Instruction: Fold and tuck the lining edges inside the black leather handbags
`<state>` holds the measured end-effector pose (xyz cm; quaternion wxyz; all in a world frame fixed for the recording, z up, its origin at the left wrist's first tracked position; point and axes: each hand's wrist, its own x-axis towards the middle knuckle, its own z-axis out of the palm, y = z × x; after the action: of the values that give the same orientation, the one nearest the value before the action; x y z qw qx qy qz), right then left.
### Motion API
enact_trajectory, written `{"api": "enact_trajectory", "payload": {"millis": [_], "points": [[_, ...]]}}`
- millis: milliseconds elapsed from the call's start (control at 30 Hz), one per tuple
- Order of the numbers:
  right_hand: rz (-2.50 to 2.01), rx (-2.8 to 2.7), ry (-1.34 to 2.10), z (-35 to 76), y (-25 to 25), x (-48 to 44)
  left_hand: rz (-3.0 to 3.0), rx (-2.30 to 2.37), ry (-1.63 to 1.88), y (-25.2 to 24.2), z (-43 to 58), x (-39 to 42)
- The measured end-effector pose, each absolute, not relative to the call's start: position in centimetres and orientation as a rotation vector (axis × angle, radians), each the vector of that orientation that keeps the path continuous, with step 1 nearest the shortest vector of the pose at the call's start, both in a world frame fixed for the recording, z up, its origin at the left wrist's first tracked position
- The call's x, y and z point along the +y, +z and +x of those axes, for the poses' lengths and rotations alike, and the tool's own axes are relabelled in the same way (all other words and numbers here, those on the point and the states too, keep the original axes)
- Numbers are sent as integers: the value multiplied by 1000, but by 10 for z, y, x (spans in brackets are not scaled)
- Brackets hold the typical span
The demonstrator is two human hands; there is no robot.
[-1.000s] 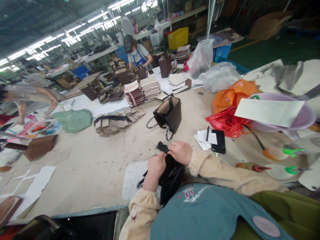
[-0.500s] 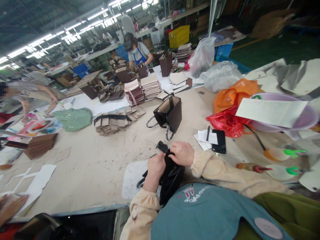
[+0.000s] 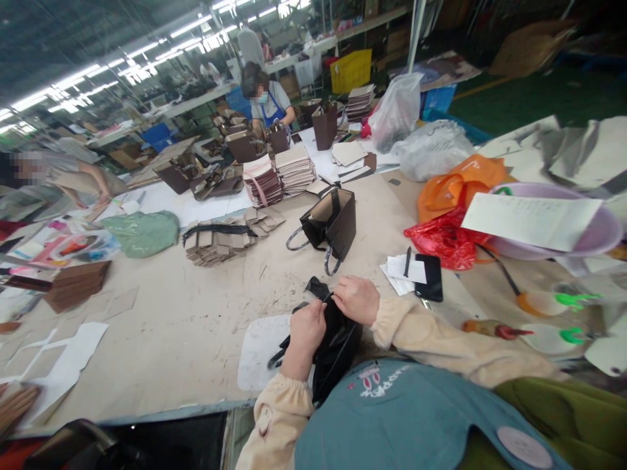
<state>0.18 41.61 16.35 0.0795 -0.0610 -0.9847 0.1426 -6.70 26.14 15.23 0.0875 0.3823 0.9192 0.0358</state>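
Close to my body is a black handbag (image 3: 337, 346), tilted, its top edge turned up between my hands. My left hand (image 3: 307, 329) is closed on the bag's edge, thumb on top. Beside it, my right hand (image 3: 356, 299) pinches the same edge a short way to the right. The bag's lower part is hidden by my left arm and my apron. Under the bag lies a white board (image 3: 255, 352). Beyond my hands stands a dark brown handbag (image 3: 337, 225), open at the top, its handles hanging down toward me.
To the right lie a phone (image 3: 429, 277), a pen (image 3: 407, 262) on white papers, a red plastic bag (image 3: 445, 241) and a purple basin (image 3: 602, 235). Stacked brown pieces (image 3: 220, 247) and a green cloth bag (image 3: 142, 232) are to the left. Co-workers sit across and at left.
My hands have shifted only slightly, still on the bag's edge. At the far left, a co-worker's head and arm have moved a little.
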Motion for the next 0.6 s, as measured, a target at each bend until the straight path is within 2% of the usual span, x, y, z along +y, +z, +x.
{"api": "enact_trajectory", "payload": {"millis": [600], "points": [[-184,-2930,444,0,162,414,1158,2685,111,161,-67,273]]}}
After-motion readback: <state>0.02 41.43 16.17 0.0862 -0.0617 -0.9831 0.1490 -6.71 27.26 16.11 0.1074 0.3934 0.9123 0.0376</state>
